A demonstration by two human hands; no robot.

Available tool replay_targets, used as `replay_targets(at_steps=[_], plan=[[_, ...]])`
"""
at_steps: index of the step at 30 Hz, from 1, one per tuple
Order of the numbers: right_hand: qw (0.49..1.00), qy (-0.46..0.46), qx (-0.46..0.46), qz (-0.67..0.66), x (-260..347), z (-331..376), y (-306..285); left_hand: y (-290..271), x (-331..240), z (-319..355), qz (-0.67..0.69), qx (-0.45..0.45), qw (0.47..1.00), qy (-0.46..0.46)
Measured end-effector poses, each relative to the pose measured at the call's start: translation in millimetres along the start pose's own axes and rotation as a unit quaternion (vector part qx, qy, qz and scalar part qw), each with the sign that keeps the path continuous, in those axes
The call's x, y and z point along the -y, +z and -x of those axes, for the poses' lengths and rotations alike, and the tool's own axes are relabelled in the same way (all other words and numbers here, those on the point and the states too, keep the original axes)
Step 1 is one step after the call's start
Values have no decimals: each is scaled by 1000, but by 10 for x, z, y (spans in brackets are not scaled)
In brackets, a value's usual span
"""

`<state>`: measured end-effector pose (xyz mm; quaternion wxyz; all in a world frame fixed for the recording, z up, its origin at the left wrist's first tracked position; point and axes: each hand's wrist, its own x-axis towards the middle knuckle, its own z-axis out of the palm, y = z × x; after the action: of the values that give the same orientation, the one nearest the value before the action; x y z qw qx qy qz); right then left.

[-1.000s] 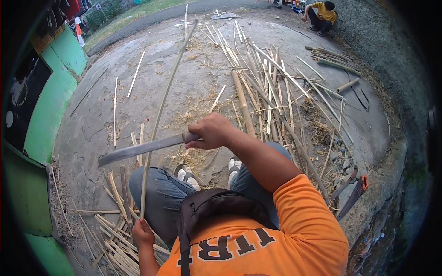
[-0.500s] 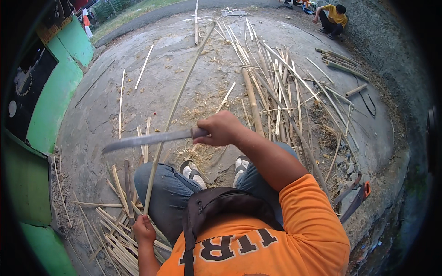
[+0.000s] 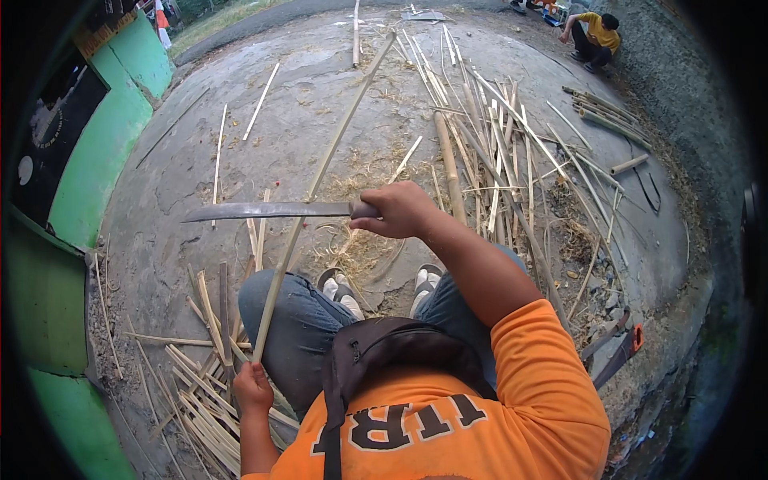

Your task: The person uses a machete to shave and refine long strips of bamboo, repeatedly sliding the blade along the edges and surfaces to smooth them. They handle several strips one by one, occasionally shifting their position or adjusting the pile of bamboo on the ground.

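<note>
My right hand [image 3: 398, 210] is closed round the handle of a machete [image 3: 272, 210]. Its long blade points left and lies across a long bamboo strip [image 3: 324, 164], seemingly touching it. The near end of that strip is gripped in my left hand [image 3: 254, 389], low beside my left knee. From there the strip slants up and away past the blade to the far middle of the ground. Beneath and left of my left hand lies a pile of split bamboo strips [image 3: 204, 424].
More bamboo strips [image 3: 500, 152] and a thick bamboo pole [image 3: 450, 168] lie ahead to the right. A handsaw [image 3: 620, 360] rests at my right. Several bamboo poles [image 3: 604, 112] lie by the right wall. Another person [image 3: 594, 38] squats far right. A green wall [image 3: 104, 152] stands left.
The machete blade, blurred before, is now sharp and has come up the strip, lying more level. The view has shifted slightly. Both hands keep their hold.
</note>
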<state>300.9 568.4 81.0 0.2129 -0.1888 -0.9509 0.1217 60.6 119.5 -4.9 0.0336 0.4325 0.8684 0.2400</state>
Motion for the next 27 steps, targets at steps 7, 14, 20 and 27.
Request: replay_targets(at_steps=[7, 14, 20, 27], plan=[[997, 21, 69, 21, 307, 105, 47, -117, -29, 33, 4, 12, 1000, -4], [997, 65, -19, 35, -53, 12, -77, -18, -10, -10, -5, 5, 1000, 4], [1000, -5, -5, 25, 152, 93, 37, -95, 47, 16, -10, 22, 1000, -5], [999, 17, -33, 23, -38, 20, -53, -1, 89, 10, 13, 7, 1000, 4]])
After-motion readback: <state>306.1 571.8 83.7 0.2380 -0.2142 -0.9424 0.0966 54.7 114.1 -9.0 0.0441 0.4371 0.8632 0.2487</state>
